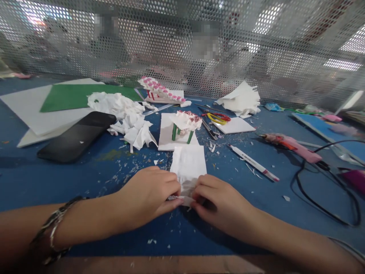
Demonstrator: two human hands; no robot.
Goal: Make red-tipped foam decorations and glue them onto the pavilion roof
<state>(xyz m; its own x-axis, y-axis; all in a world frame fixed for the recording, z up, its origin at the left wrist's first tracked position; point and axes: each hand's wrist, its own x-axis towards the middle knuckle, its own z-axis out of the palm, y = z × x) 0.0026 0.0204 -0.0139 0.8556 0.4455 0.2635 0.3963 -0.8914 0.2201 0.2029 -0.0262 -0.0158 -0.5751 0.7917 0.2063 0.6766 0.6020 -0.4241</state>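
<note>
A white piece of paper [190, 160], creased along its near part, lies on the blue table between my hands. My left hand [154, 192] pinches its near left edge, fingers curled over it. At the near right edge my right hand [218, 199] pinches the same paper, thumb below and fingers bent. Just beyond the paper stands a small paper model [186, 121] with green legs and a red-speckled top, on a white board [167, 133]. The exact fold under my fingertips is partly hidden.
Left are a black phone [78, 135], crumpled white paper [114, 104] and a green sheet [68, 97]. Behind stands a pink-dotted model [159, 89]. Right lie yellow-and-red-handled scissors [219, 118], a marker [253, 163] and a pink glue gun [293, 146] with a black cord [299, 184]. A perforated metal screen [171, 49] closes the back.
</note>
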